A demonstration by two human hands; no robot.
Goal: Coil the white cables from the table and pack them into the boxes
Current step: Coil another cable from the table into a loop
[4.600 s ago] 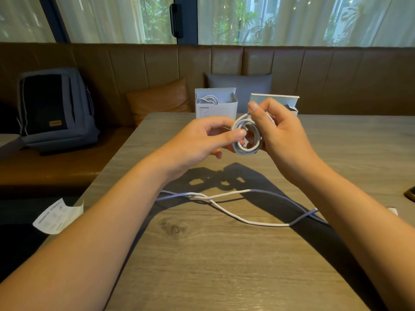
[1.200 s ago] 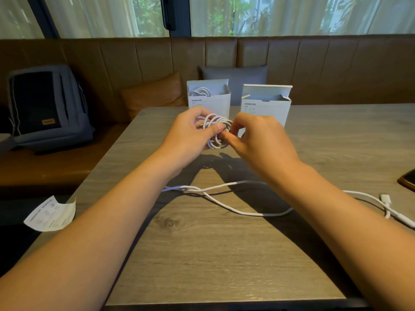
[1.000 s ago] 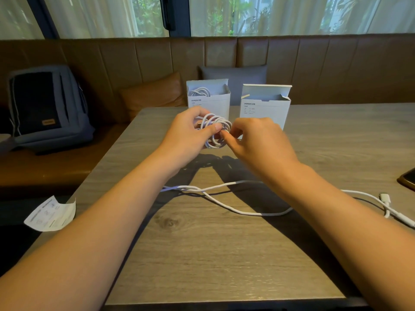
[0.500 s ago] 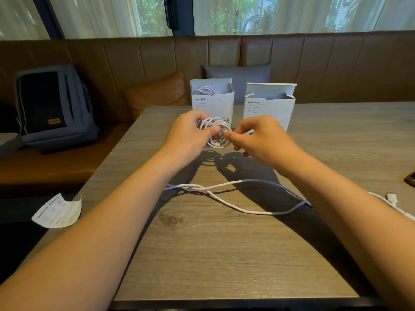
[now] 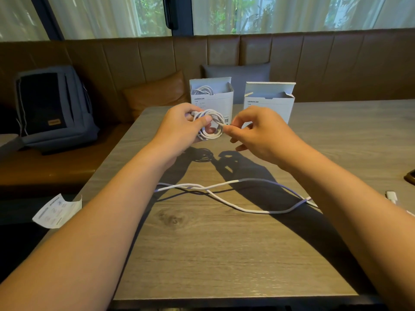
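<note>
My left hand (image 5: 179, 126) grips a coiled white cable (image 5: 210, 127) above the table, thumb pressed across the loops. My right hand (image 5: 258, 133) pinches the cable's end at the coil's right side. A second white cable (image 5: 235, 205) lies loose and tangled on the wooden table (image 5: 213, 254) between my forearms, its plug (image 5: 391, 195) at the right. Two open white boxes stand at the table's far edge: the left box (image 5: 212, 97) holds a coiled cable, while the right box (image 5: 269, 102) shows nothing inside from here.
A paper leaflet (image 5: 57, 212) hangs off the table's left edge. A dark backpack (image 5: 52, 108) sits on the brown bench at left, with an orange cushion (image 5: 157, 93) and a grey cushion (image 5: 235, 70) behind the boxes. A dark phone edge (image 5: 409, 176) shows at far right.
My right hand has drawn a little to the right, pulling the cable's end out from the coil. My left hand keeps its grip on the coil.
</note>
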